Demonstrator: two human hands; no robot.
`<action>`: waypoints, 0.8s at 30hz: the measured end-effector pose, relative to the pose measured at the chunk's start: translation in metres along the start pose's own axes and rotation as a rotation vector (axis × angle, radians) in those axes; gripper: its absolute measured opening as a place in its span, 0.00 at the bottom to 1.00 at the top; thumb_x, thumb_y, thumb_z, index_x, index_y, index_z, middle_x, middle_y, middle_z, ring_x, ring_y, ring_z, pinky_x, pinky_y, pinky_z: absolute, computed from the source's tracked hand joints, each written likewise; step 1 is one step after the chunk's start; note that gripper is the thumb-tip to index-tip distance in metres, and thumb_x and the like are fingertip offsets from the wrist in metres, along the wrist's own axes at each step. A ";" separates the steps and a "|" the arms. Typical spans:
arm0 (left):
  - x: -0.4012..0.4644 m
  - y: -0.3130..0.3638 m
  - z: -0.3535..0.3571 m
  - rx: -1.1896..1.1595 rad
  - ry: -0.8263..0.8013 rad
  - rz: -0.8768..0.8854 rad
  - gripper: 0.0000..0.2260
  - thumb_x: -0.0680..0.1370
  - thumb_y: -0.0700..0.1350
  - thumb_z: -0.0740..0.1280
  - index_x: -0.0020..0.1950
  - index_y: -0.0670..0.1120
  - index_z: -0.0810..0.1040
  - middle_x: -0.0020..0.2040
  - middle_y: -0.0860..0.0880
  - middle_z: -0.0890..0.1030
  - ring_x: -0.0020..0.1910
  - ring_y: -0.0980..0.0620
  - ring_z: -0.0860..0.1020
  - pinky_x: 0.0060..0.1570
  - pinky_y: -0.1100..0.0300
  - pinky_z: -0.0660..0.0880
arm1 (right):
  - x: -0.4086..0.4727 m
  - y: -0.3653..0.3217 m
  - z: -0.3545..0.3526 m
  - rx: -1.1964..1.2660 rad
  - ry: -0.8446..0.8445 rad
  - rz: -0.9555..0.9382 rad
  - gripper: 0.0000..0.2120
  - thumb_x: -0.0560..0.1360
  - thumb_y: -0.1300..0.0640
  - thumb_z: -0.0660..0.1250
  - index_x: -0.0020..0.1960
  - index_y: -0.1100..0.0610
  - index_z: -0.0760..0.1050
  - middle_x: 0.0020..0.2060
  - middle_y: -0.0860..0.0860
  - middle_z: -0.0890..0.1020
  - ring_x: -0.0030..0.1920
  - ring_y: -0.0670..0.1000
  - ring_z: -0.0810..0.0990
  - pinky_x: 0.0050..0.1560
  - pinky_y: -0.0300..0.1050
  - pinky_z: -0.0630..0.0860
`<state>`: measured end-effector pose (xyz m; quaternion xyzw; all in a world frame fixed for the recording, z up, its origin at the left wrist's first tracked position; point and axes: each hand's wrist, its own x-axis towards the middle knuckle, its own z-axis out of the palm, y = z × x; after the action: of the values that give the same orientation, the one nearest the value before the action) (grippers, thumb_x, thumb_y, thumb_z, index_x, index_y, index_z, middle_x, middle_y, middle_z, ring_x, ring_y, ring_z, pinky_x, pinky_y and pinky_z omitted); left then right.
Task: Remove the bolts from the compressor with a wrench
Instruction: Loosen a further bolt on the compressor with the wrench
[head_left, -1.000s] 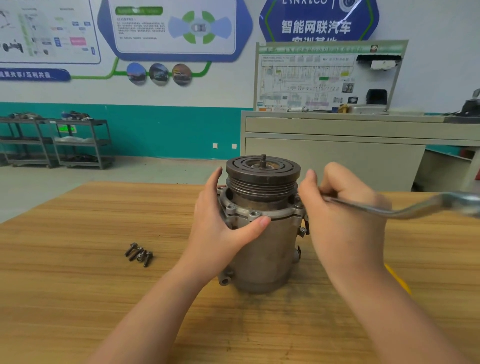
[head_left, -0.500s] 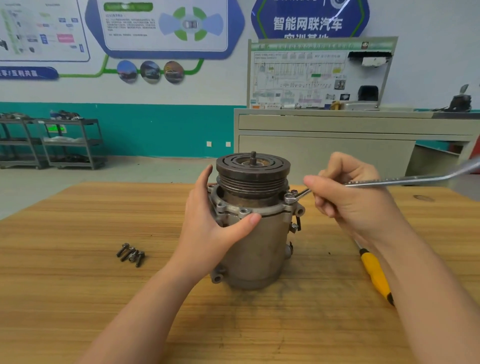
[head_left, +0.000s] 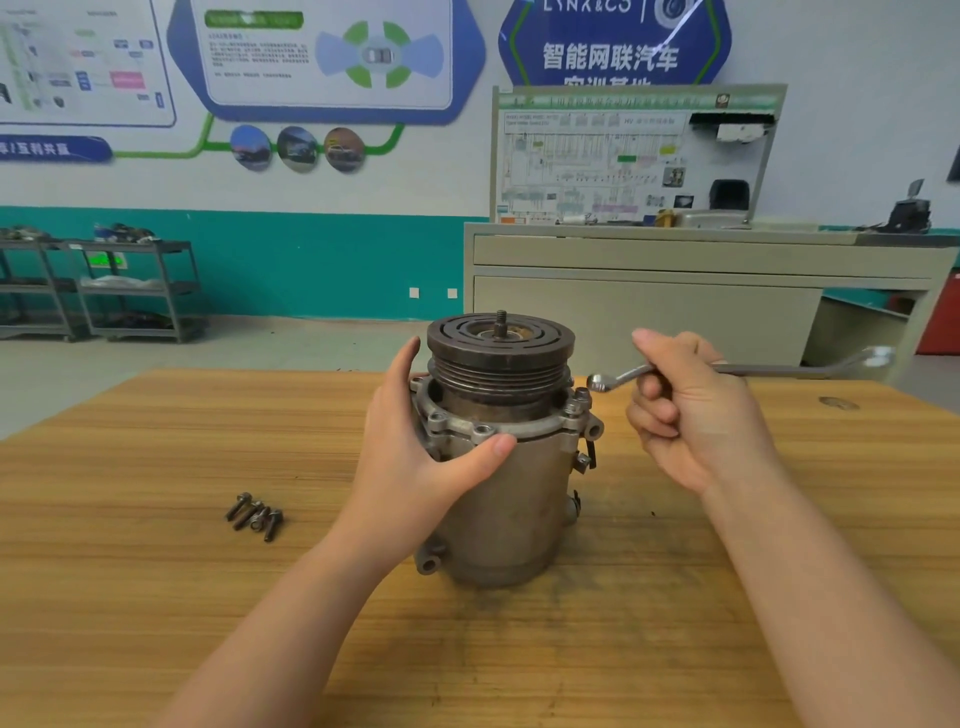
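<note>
Tabletop unchanged; wrench (head_left: 618, 378) now off bolt (head_left: 582, 397).

bright even indoor light, soft shadows, wide-angle edge distortion

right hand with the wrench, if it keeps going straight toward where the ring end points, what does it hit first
Probably the raised bolt on the compressor flange: the wrench in the right hand has its ring end beside and slightly above it. Depth is unclear.
</note>
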<state>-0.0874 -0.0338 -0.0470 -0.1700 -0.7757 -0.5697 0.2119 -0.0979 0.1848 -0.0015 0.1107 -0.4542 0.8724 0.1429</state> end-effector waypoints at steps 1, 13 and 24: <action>0.000 0.000 0.000 0.003 0.000 0.000 0.53 0.59 0.68 0.73 0.79 0.60 0.52 0.72 0.56 0.66 0.72 0.55 0.65 0.72 0.47 0.66 | -0.003 0.000 0.002 -0.099 0.016 -0.066 0.23 0.75 0.63 0.68 0.25 0.51 0.64 0.21 0.51 0.71 0.17 0.44 0.63 0.18 0.32 0.57; -0.001 0.000 0.000 -0.009 -0.005 0.009 0.53 0.59 0.68 0.74 0.79 0.59 0.52 0.73 0.54 0.66 0.73 0.54 0.65 0.72 0.46 0.66 | -0.049 0.015 0.035 -0.953 0.133 -0.839 0.22 0.75 0.57 0.68 0.29 0.53 0.59 0.22 0.52 0.65 0.24 0.49 0.65 0.25 0.44 0.66; -0.001 -0.002 -0.001 -0.018 0.003 0.020 0.53 0.59 0.67 0.74 0.79 0.59 0.52 0.73 0.54 0.66 0.73 0.54 0.66 0.71 0.46 0.67 | -0.030 -0.005 0.018 -0.859 -0.162 -0.489 0.16 0.70 0.56 0.71 0.31 0.56 0.66 0.24 0.55 0.71 0.23 0.44 0.68 0.26 0.31 0.65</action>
<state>-0.0877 -0.0352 -0.0489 -0.1790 -0.7684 -0.5747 0.2172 -0.0668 0.1678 0.0027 0.2125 -0.7428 0.5360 0.3403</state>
